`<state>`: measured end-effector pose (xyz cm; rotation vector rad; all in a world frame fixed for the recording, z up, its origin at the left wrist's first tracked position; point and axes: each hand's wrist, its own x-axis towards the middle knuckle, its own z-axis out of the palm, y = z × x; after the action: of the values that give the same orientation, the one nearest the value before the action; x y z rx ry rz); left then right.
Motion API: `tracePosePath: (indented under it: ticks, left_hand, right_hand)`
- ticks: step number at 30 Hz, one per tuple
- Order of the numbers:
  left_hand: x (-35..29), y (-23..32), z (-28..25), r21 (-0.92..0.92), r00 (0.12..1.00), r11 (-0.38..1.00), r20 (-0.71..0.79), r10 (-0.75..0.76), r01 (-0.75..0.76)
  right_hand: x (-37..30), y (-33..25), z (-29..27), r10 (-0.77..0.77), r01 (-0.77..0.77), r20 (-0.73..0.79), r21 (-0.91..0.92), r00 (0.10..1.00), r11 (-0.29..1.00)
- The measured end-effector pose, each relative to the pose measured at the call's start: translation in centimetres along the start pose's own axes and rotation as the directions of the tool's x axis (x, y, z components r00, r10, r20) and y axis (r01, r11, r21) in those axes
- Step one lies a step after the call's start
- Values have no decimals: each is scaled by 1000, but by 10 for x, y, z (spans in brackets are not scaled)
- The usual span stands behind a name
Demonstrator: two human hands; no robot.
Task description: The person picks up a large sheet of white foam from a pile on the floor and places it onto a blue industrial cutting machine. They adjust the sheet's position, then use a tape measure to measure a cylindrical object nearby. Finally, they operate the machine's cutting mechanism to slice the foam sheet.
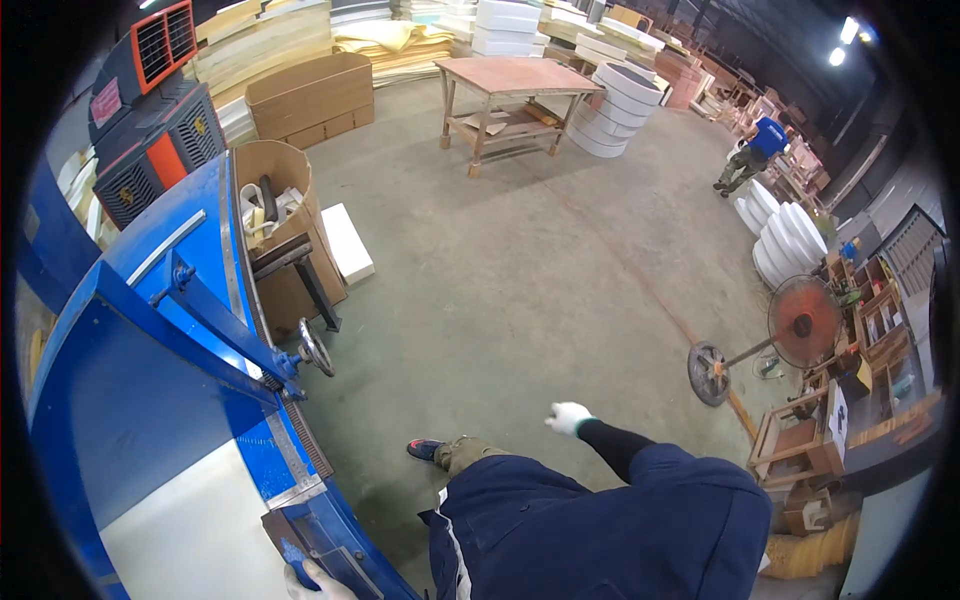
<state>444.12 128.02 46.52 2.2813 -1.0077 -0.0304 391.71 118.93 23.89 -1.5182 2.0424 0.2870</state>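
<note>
My left hand (322, 582), in a pale glove, is at the bottom edge, partly cut off. Its thumb and fingers close around a blue part beside a dark brown plate (285, 535) on the near edge of a large blue machine (170, 370). What exactly it grips is too hidden to name. A white foam sheet (195, 525) lies on the machine's bed next to that hand. My right hand (570, 418), in a white glove below a black sleeve, hangs over the concrete floor. It holds nothing, its fingers loosely bent with a gap to the thumb.
The machine carries a handwheel (316, 348). Past it stand a scrap-filled cardboard bin (275, 165) and a white block (347, 245). A wooden table (515, 75) is farther ahead. At right are a pedestal fan (803, 322), white curved stacks (790, 240) and a person in blue (765, 140).
</note>
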Motion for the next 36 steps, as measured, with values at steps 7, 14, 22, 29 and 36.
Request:
tracePosePath:
  ticks: [7,14,22,29,36]
  left_hand:
    - [-8,-22,33,159,993,986,-97,60,-44]
    - [-4,2,21,-112,994,993,-93,-59,48]
    - [-7,-16,32,71,944,997,-325,57,-36]
    - [-9,-8,25,36,953,997,-298,-60,74]
    - [-5,-9,32,49,952,997,-303,-49,66]
  right_hand:
    - [-24,9,25,103,-129,188,131,977,983]
    - [23,-30,-28,13,-23,80,129,997,991]
    - [85,4,34,-203,160,140,268,969,950]
    - [100,-28,29,-272,216,176,284,946,934]
    - [95,-63,20,-232,187,190,228,954,956]
